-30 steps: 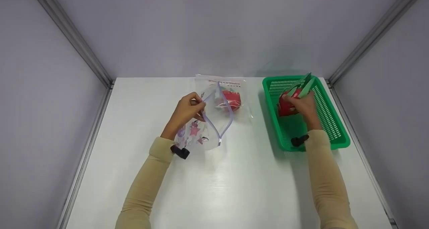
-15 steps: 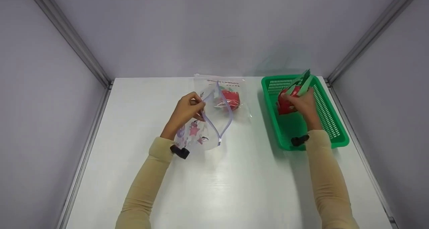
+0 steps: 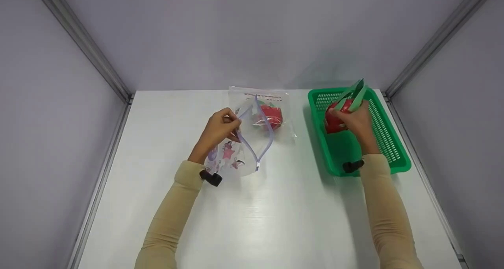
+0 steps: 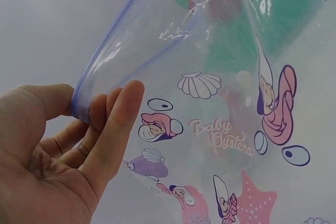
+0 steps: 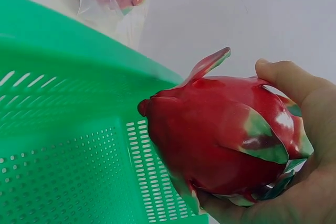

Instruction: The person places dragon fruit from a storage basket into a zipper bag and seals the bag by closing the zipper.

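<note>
My left hand pinches the purple zip edge of a clear zip bag printed with pink and purple sea shapes and the words "Baby Oysters". The bag's mouth gapes toward the right in the head view. In my right hand I grip a red dragon fruit with green-tipped scales, fingers and thumb round its leafy end. The fruit is over the far part of a green plastic basket. Part of the fruit is hidden by the hand in the head view.
Behind the held bag lies another clear zip bag with a red dragon fruit inside, on the white table. Grey walls close off the back and both sides. The basket stands near the right wall.
My right hand has lifted the dragon fruit slightly within the basket, and its green leaves now point a little higher. The left hand and the bag have stayed in place.
</note>
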Demonstrator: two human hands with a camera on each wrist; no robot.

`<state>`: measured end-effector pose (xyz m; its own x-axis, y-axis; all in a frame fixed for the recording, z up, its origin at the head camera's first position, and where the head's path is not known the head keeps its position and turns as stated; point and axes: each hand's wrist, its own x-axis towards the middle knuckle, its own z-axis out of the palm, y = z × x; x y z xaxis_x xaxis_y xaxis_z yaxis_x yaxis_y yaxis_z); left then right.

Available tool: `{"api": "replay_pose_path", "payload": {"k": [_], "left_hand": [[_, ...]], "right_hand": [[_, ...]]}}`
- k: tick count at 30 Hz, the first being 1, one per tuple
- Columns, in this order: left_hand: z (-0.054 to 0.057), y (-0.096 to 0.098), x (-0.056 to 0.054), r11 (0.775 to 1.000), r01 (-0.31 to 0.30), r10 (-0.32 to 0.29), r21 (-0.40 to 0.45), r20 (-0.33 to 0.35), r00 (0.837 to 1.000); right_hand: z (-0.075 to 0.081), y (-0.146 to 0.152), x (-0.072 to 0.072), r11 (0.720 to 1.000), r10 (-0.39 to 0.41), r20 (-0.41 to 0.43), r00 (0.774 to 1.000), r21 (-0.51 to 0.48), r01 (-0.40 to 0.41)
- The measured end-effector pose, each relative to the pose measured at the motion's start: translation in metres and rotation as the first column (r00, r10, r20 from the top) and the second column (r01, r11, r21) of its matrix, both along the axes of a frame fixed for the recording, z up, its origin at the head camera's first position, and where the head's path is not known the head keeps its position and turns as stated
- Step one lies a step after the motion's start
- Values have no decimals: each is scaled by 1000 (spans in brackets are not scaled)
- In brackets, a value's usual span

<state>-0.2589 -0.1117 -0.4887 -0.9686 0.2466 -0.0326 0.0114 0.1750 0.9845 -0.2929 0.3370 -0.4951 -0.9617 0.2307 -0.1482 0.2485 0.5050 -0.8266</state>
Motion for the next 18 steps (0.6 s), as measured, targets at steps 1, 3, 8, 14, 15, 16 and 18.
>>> {"api": "replay_pose_path", "payload": {"k": [1, 3, 8, 14, 15, 16, 18], "left_hand": [[0, 0, 0, 1000, 0, 0, 0, 0, 1000], [0, 0, 1, 1000, 1, -1, 0, 0, 1000], [0, 0, 2, 1000, -1, 1, -3, 0, 1000], [0, -1, 3, 1000, -9, 9, 7, 6, 1000], [0, -1, 2, 1000, -8, 8, 9, 6, 1000], [0, -1, 2, 1000, -7, 7, 10, 6, 1000], [0, -1, 2, 1000, -5, 5, 12, 6, 1000]], "right_hand": [[1, -1, 1, 1000, 2, 1, 1000, -1, -2], [2, -3, 2, 1000, 6, 1, 1000, -7, -6], [4, -8, 4, 1000, 7, 2, 1000, 3, -7], [9, -15, 5, 1000, 19, -4, 1000, 1, -19], [10, -16, 5, 1000, 20, -8, 1000, 2, -20], [11, -17, 5, 1000, 21, -10, 1000, 1, -21], [12, -19, 5, 1000, 23, -19, 1000, -3, -23]]}}
